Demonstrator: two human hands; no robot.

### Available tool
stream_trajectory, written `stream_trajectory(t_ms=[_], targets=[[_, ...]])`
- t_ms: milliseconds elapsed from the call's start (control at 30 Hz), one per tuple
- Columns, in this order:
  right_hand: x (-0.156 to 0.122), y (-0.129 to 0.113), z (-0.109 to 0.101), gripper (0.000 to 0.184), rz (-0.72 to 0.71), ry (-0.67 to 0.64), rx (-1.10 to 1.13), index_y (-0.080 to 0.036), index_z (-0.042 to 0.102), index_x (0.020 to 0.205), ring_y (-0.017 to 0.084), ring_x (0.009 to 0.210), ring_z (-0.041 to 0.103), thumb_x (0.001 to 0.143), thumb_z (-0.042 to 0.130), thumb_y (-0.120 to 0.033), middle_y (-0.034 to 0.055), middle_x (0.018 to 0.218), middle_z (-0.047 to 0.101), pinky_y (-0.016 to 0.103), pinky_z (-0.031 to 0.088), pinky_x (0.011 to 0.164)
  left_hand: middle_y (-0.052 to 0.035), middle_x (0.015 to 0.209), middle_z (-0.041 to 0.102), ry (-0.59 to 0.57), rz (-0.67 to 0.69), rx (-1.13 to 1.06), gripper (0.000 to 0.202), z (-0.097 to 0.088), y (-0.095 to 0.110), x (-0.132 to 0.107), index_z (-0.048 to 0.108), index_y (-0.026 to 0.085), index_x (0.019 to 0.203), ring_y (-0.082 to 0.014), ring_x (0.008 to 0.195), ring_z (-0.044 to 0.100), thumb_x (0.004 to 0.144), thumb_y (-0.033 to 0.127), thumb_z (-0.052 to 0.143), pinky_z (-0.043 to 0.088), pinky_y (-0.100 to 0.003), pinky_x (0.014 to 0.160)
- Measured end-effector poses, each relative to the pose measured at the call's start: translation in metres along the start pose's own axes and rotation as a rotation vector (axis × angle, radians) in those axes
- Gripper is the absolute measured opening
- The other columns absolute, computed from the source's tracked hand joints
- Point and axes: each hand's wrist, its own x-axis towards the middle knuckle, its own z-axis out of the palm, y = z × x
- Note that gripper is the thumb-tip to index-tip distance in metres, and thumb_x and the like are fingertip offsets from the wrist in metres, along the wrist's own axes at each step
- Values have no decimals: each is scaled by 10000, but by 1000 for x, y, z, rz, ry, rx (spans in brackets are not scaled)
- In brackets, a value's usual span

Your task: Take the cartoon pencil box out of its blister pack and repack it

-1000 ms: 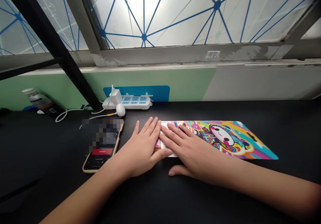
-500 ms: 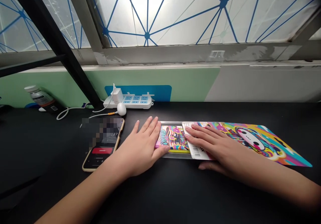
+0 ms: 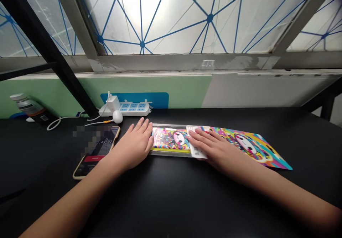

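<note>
A long clear plastic case (image 3: pixel 171 151) lies flat on the black table (image 3: pixel 171 191), with a colourful cartoon print inside. A printed card sleeve (image 3: pixel 240 142) with a white barcode end covers its right part. My left hand (image 3: pixel 132 145) is cupped against the case's left end, fingertips near its far corner. My right hand (image 3: pixel 213 147) lies across the sleeve's left end, fingers spread on top and thumb near its front edge. The part of the case under the sleeve is hidden.
A phone (image 3: pixel 96 152) with a blurred screen lies just left of my left hand. Behind it are a white power strip (image 3: pixel 125 109) with a plugged-in charger, a white round cabled object (image 3: pixel 117 116), and a tipped bottle (image 3: pixel 26 104). A black post (image 3: pixel 48 49) slants up at left.
The sleeve has slid right along the case with my right hand, uncovering more of the printed case. My hands are farther apart. The whole view has shifted slightly.
</note>
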Motion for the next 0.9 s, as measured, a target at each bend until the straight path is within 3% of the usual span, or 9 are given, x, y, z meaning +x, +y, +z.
stream_trajectory(t_ms=[167, 267, 600, 767, 900], targets=[[32, -12, 4, 676, -66, 4, -24, -195, 402, 1568, 338, 1502, 368, 915, 518, -65, 136, 1628, 401, 617, 357, 1181, -118, 1706, 180, -5, 128, -83, 675, 4, 29, 10, 278, 200, 1634, -335, 1588, 114, 1070, 569, 240, 151, -652, 1231], [37, -10, 2, 666, -72, 4, 1, -187, 408, 1563, 333, 1508, 358, 918, 533, -80, 139, 1632, 393, 605, 350, 1186, -119, 1708, 150, -23, 154, -115, 722, 4, 37, 20, 240, 204, 1643, -337, 1589, 84, 1055, 622, 253, 125, -651, 1235], [-9, 28, 0, 668, -27, -12, 25, -252, 334, 1602, 261, 1523, 328, 974, 351, -26, 87, 1645, 370, 582, 374, 1184, -66, 1712, 145, -45, 169, -193, 764, 5, 27, 32, 245, 209, 1638, -315, 1594, 84, 1031, 671, 270, 105, -595, 1262], [-38, 42, -7, 701, 72, 150, -113, -238, 382, 1583, 264, 1419, 506, 939, 336, 33, 123, 1531, 540, 550, 476, 1121, -92, 1700, 200, -6, 127, -261, 710, 2, 12, 32, 315, 202, 1620, -326, 1588, 113, 1032, 599, 331, 109, -618, 1253], [-39, 8, -24, 615, 43, 335, -244, -161, 416, 1561, 304, 1407, 523, 971, 347, 1, 154, 1531, 534, 576, 471, 1117, -95, 1652, 364, 96, 91, -398, 573, 3, 11, 36, 499, 215, 1524, -302, 1562, 254, 1016, 459, 390, 163, -579, 1257]])
